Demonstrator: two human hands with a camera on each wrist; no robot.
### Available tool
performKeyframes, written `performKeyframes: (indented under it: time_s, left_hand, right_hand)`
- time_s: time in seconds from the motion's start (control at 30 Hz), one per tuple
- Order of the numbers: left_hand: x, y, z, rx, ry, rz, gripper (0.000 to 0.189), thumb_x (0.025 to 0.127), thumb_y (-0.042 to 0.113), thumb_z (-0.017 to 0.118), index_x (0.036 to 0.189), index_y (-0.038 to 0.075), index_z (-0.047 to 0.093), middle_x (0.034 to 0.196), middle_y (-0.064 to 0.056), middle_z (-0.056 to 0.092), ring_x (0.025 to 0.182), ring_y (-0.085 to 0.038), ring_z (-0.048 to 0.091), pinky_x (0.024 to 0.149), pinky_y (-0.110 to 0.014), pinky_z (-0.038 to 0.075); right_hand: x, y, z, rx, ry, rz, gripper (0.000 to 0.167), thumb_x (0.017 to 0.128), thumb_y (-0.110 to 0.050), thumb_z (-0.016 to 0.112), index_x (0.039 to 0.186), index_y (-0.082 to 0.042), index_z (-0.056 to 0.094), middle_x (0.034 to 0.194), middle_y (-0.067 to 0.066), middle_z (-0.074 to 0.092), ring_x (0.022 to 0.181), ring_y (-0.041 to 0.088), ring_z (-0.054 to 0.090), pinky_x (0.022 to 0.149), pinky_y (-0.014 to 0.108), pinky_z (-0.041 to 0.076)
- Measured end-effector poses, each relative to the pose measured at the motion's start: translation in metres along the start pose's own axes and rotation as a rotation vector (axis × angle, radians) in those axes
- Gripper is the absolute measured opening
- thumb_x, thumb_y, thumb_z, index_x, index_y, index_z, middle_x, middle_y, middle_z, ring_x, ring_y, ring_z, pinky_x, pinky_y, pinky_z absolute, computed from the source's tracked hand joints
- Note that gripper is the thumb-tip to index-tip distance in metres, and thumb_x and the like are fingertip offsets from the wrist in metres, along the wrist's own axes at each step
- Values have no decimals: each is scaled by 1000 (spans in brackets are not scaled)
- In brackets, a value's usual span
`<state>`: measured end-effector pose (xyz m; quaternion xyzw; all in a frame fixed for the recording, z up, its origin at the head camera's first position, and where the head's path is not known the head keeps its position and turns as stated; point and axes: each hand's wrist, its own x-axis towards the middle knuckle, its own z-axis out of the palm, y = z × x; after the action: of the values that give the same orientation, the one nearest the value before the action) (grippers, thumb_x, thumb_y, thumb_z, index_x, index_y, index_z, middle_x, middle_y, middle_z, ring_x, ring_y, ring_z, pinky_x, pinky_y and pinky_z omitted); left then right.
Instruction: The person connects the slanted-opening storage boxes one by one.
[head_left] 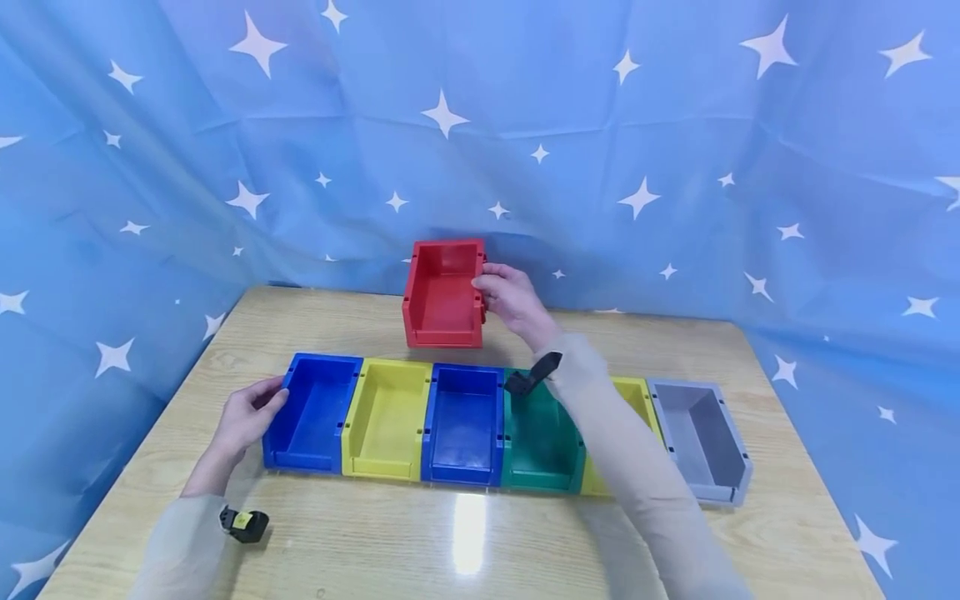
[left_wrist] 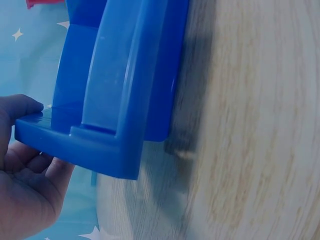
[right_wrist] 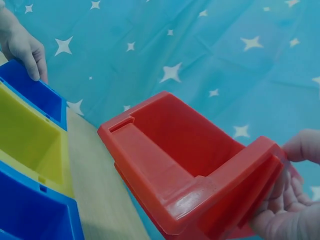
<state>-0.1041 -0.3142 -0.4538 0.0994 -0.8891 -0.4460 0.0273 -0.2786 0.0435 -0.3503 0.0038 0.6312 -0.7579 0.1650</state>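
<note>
My right hand grips a red plastic bin by its right side wall, thumb over the rim. In the right wrist view the red bin hangs above the table's back part, its open top tilted. My left hand pinches the left wall of the leftmost blue bin. From the left wrist view, the thumb lies inside that blue bin and the fingers sit outside. Right of it stand a yellow bin and another blue bin, side by side.
The row runs on with a green bin, a second yellow bin partly behind my right sleeve, and a grey bin at the right end. A starry blue curtain stands behind the wooden table.
</note>
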Motion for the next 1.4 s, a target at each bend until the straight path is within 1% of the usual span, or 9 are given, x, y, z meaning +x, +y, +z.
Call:
performKeyframes:
  time_s: [0.1,0.23,0.33,0.43,0.57,0.73,1.07,1.27,1.4]
  left_hand:
    - [1,-3,-1,-4,2,3,48,99,24,44,130,-14,45,126,-32,50,113,-39,50,83,-17,46]
    - [0,-6,-1,-7,8,-8,49,99,24,44,130,-13,44,127,-33,49,114,-40,49,91,-41,47]
    - [0,-7,-2,1,6,-7,49,100,24,44,131,-13,44,127,-33,49,114,-41,49,93,-48,44]
    - [1,-7,-4,16,-3,6,49,100,24,43,130,-14,44,127,-33,49,114,-41,49,92,-44,45]
    - [1,-5,-5,22,-3,7,49,100,24,44,130,-14,44,127,-33,49,114,-41,50,85,-21,48]
    - [2,-4,-6,12,0,6,49,99,24,44,130,-14,45,127,-33,49,114,-41,49,73,-2,36]
    - [4,-6,-9,33,11,22,48,99,24,46,128,-14,47,125,-33,51,109,-35,51,72,-1,35]
    - [2,-11,-11,7,13,-4,54,98,31,46,130,-13,45,128,-33,47,113,-37,49,89,-33,47]
    - [0,-12,-12,5,23,-3,54,98,32,45,130,-12,46,128,-32,48,113,-37,49,86,-26,48]
  right_hand:
    - [-6,-7,-10,-9,2,-4,39,91,-5,58,128,0,48,121,14,52,94,23,53,80,32,50]
    - [-16,-14,-24,-37,-2,-18,41,92,-5,56,131,1,45,127,17,49,99,26,52,82,32,50]
    - [-24,-19,-34,-45,-15,-30,44,92,-5,54,133,3,42,131,20,46,105,30,50,84,34,49]
    - [-33,-24,-45,-45,-17,-40,46,92,-6,53,135,4,40,134,22,43,108,32,48,82,32,49]
    - [-46,-28,-62,-44,0,-41,47,93,-7,54,136,3,38,134,20,42,105,29,49,77,26,52]
    - [-65,-30,-86,-1,-1,-51,43,94,-8,54,133,3,40,123,17,48,92,22,56,75,25,53]
    - [-106,-32,-143,153,16,-109,18,93,1,50,108,-3,59,92,5,65,72,16,60,64,23,53]
    - [-133,-37,-181,211,18,-161,25,94,5,44,94,-5,67,79,6,67,63,15,61,58,23,53]
    - [-152,-39,-205,210,33,-159,27,94,4,43,96,-5,67,79,6,67,62,14,62,58,24,54]
